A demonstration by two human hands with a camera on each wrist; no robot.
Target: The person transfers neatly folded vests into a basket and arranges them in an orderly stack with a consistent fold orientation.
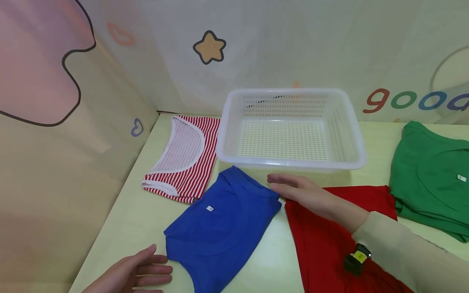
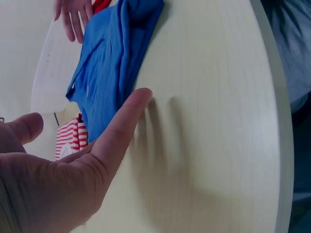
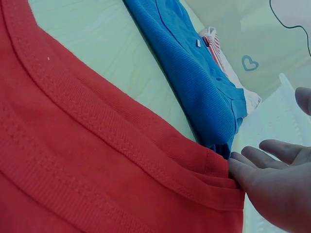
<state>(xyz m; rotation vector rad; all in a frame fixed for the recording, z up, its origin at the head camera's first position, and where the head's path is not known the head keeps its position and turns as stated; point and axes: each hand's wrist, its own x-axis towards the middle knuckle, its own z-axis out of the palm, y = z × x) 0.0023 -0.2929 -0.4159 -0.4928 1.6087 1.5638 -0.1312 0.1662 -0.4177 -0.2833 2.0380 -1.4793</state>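
Observation:
A folded blue shirt with a small white tag lies slantwise on the table between my two hands. My left hand is beside its lower left edge, fingers extended and holding nothing. In the left wrist view the left hand has its thumb apart from the fingers. My right hand is near the shirt's upper right corner, fingers straight, above a folded red garment. In the right wrist view the right hand's fingers are by the corner where the red and blue cloth meet; contact is unclear.
A white plastic basket stands at the back against the wall. A red-and-white striped shirt lies folded to its left, partly beside the blue one. At the far right lies a folded green shirt. The table's front edge curves past the left hand.

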